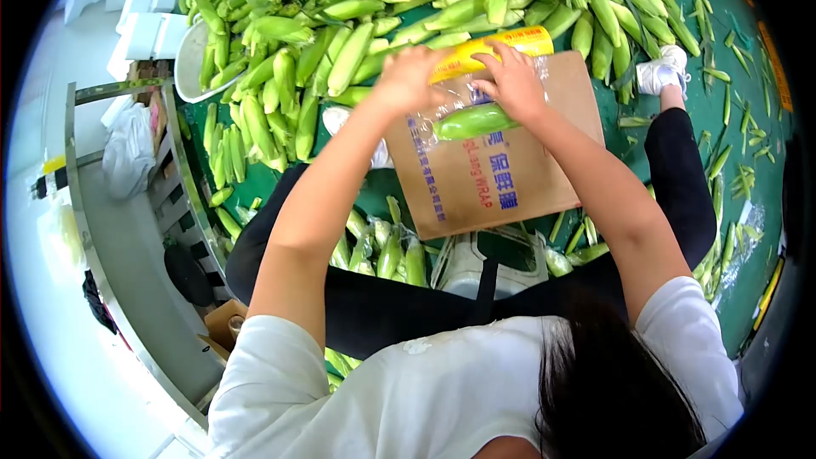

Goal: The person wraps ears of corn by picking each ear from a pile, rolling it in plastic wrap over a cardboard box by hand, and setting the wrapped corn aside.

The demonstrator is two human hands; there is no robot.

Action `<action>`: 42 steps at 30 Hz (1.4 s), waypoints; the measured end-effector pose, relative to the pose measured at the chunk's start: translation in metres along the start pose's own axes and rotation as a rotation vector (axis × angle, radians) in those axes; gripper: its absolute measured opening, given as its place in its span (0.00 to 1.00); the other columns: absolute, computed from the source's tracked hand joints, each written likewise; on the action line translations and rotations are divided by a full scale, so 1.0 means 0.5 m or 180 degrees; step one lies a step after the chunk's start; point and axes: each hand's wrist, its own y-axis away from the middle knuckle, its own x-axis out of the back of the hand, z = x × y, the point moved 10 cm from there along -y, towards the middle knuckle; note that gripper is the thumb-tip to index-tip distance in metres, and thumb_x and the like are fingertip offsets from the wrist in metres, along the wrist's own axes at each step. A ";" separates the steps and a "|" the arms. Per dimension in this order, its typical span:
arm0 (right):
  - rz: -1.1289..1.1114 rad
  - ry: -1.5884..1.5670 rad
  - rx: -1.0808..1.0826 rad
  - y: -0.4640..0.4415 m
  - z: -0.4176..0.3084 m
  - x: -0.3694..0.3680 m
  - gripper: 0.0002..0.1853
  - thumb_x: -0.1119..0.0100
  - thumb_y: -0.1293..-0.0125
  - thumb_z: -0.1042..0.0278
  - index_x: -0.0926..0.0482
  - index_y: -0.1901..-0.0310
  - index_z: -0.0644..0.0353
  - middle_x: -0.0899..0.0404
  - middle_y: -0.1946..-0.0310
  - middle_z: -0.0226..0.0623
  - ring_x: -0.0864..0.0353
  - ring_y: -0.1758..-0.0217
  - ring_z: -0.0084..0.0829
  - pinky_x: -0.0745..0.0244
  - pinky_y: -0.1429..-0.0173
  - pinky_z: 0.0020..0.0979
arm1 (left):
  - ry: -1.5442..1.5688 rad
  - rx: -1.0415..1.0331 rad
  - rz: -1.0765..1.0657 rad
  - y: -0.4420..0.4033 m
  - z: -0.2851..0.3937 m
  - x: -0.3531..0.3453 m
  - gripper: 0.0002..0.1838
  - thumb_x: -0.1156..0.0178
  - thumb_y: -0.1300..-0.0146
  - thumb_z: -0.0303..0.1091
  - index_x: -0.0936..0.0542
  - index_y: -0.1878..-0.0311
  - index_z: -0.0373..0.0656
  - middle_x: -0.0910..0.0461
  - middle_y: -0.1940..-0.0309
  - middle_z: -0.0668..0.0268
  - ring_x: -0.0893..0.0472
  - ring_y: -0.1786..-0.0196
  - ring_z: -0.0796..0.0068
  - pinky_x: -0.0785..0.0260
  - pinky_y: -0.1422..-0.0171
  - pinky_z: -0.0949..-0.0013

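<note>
A green ear of corn point(476, 121) in its husk lies across a brown cardboard box point(518, 170) in front of me. Clear cling film point(450, 100) stretches over the box just above the ear. Behind it lies a yellow cling film roll point(534, 39) along the box's far edge. My left hand point(412, 81) is closed at the film's left side, near the roll's left end, its fingertips partly hidden. My right hand point(514, 89) has its fingers curled at the film in front of the roll, above the ear's right end.
A large heap of corn point(340, 42) spreads over the green floor point(722, 59) beyond the box. A white stool point(493, 259) is below the box, with wrapped corn point(391, 257) beside it. A metal-framed rack point(119, 289) stands at left; husk scraps point(744, 183) lie at right.
</note>
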 end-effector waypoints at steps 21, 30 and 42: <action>-0.5274 -0.2323 0.0240 0.565 -0.233 0.022 0.41 0.38 0.36 0.30 0.22 0.41 0.65 0.16 0.50 0.48 0.19 0.44 0.41 0.27 0.39 0.38 | -0.0055 -0.0490 -0.0057 0.071 0.267 -0.230 0.28 0.50 0.27 0.47 0.33 0.24 0.63 0.47 0.19 0.61 0.48 0.17 0.61 0.58 0.17 0.41; -0.2593 -0.4751 -0.2724 0.536 -0.074 0.187 0.36 0.48 0.27 0.33 0.25 0.38 0.62 0.17 0.52 0.43 0.16 0.51 0.32 0.19 0.47 0.35 | 0.0983 -0.1476 -0.0370 0.321 0.566 -0.268 0.32 0.44 0.41 0.29 0.30 0.30 0.36 0.35 0.27 0.45 0.38 0.24 0.42 0.49 0.19 0.46; -0.2576 -0.1806 0.0420 0.259 -0.311 0.132 0.31 0.26 0.44 0.58 0.26 0.41 0.58 0.16 0.51 0.46 0.15 0.52 0.44 0.19 0.55 0.42 | 0.0555 -0.0016 -0.1622 0.335 0.242 0.132 0.23 0.30 0.48 0.38 0.23 0.48 0.46 0.18 0.60 0.59 0.17 0.53 0.55 0.23 0.56 0.54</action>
